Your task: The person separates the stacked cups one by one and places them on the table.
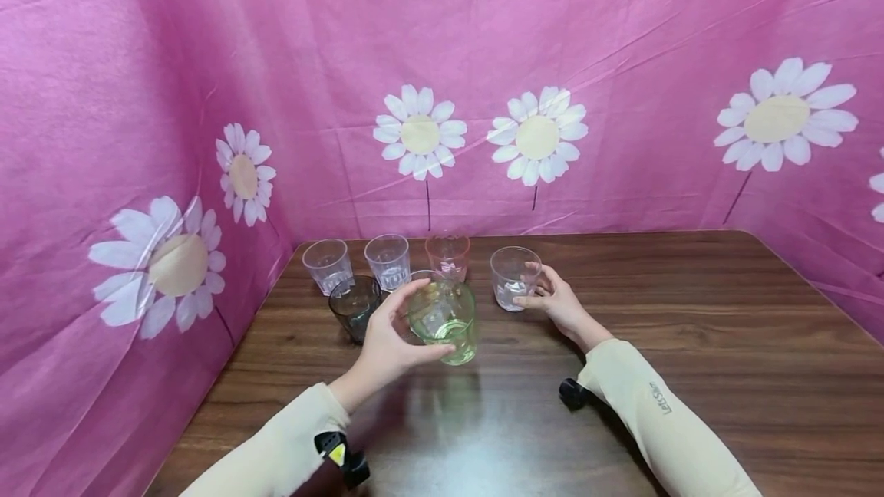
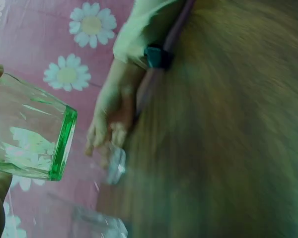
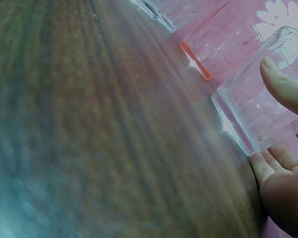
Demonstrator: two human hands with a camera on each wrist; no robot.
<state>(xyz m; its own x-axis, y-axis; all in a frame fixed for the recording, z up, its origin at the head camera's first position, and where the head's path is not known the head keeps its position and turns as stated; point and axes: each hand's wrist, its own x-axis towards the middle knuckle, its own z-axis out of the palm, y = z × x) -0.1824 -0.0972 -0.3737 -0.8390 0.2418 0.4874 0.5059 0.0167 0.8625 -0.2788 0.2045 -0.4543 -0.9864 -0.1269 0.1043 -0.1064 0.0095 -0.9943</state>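
My left hand [image 1: 381, 350] grips a green see-through glass [image 1: 457, 332], thumb on the near side and fingers at its far side. That glass [image 2: 37, 134] is held above the table in the left wrist view. Farther right, my right hand [image 1: 565, 307] holds a clear glass [image 1: 509, 282] between thumb and fingers. In the right wrist view this clear glass [image 3: 253, 111] has its base at or very near the tabletop; contact is hard to tell. Part of another clear rim [image 1: 424, 274] shows behind the green glass, mostly hidden.
Along the back of the wooden table [image 1: 691, 351] stand two clear glasses [image 1: 328, 267], [image 1: 387, 261] and a pink glass [image 1: 449, 255]. A dark grey glass [image 1: 354, 309] stands in front of them, left of my left hand. A pink flowered cloth [image 1: 331, 98] hangs behind.
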